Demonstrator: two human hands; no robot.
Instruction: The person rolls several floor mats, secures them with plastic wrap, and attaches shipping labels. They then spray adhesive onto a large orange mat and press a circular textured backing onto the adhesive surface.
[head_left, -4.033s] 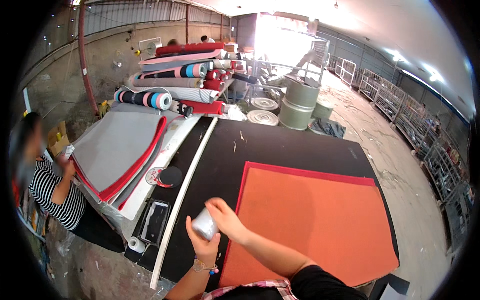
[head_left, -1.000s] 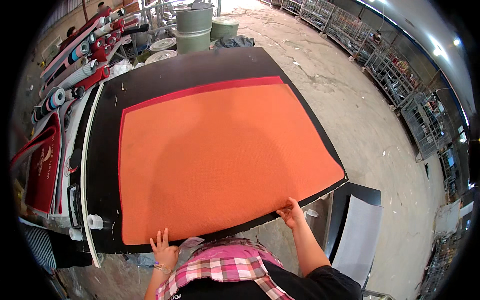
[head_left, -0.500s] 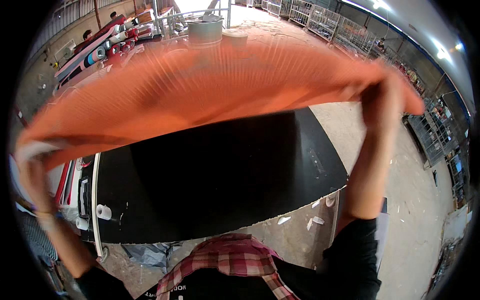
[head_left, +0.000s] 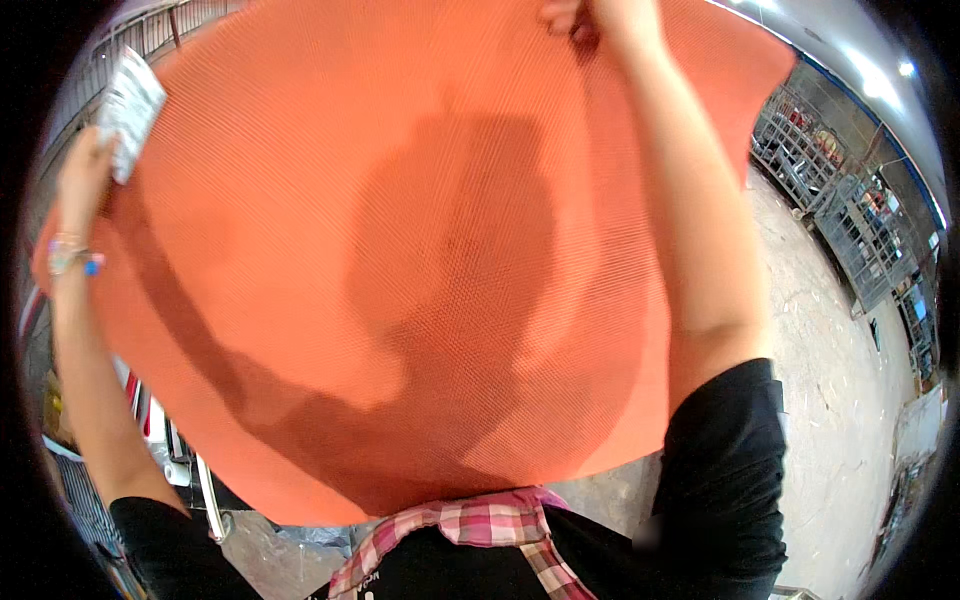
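Observation:
A large ribbed orange sheet (head_left: 300, 200) spreads across most of the view, with the shadows of my head and arms on it. At its left edge, my left hand (head_left: 85, 180) is closed on a white printed paper (head_left: 135, 105); whether the sheet's edge is also in those fingers I cannot tell. My right hand (head_left: 600, 22) is at the top of the view with its fingers curled against the sheet, and a ridge in the sheet runs down from there. The sheet's far edge is partly out of view. Its near edge hangs close to my chest.
Under the sheet's lower left shows a bit of the black table (head_left: 235, 505). A white roll (head_left: 176, 473) lies by its left end. Metal cage racks (head_left: 850, 235) stand at the right, beyond the concrete floor (head_left: 820, 400).
The sheet was bunched in a raised band across the far side. Now it has opened out toward me and covers the black tabletop. Both hands have moved farther up in the view.

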